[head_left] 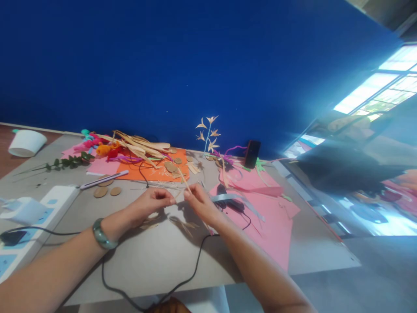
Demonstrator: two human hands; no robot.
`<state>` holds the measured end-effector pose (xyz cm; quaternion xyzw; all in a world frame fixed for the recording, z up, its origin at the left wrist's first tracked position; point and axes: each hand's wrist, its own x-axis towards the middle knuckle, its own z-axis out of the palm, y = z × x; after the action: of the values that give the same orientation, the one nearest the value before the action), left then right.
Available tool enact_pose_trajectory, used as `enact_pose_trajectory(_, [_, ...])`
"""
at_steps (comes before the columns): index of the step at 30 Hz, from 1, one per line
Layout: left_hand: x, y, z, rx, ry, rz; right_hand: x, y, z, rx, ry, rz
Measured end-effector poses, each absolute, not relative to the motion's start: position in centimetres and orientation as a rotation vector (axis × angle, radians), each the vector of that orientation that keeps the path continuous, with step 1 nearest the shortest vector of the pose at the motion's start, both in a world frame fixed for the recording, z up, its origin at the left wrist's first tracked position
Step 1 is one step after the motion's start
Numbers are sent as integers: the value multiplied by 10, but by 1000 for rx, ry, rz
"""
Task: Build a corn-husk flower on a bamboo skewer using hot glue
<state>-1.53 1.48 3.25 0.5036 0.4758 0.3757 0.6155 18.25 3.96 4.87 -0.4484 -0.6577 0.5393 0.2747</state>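
Near the middle of the table, my right hand (202,204) pinches a narrow straw-coloured strip (184,179), which sticks up and to the left from its fingers. My left hand (154,203), a green bangle on its wrist, faces it a short gap away with thumb and fingertips pressed together. What those left fingertips hold is too small to make out. Below the hands, dried straw-coloured pieces (185,226) lie on the grey tabletop (146,265). Behind them stands a thin stem with several pale star-shaped flowers (208,134), upright against the blue wall.
At left are a power strip (60,208), a lilac pen-shaped tool (104,179), a green leafy sprig (70,161) and a white cup (27,143). Straw-coloured strips (140,145) lie over orange paper (132,171). Pink paper (270,230), a dark phone (252,154) and black cable (195,269) are also there.
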Motion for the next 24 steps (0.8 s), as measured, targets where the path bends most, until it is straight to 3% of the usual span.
enact_pose_trajectory(3, [-14, 16, 31, 1146, 1140, 940, 181, 35, 48, -1187, -1978, 1262])
enact_pose_trajectory(12, [-6, 19, 16, 1265, 1127, 954, 176, 31, 35, -1180, -2211, 1173])
enact_pose_trajectory(20, [-3, 17, 18, 1287, 1051, 989, 175, 37, 33, -1199, -2047, 1316])
enact_pose_trajectory(24, [-3, 17, 16, 1290, 986, 978, 175, 36, 37, -1208, -1859, 1572])
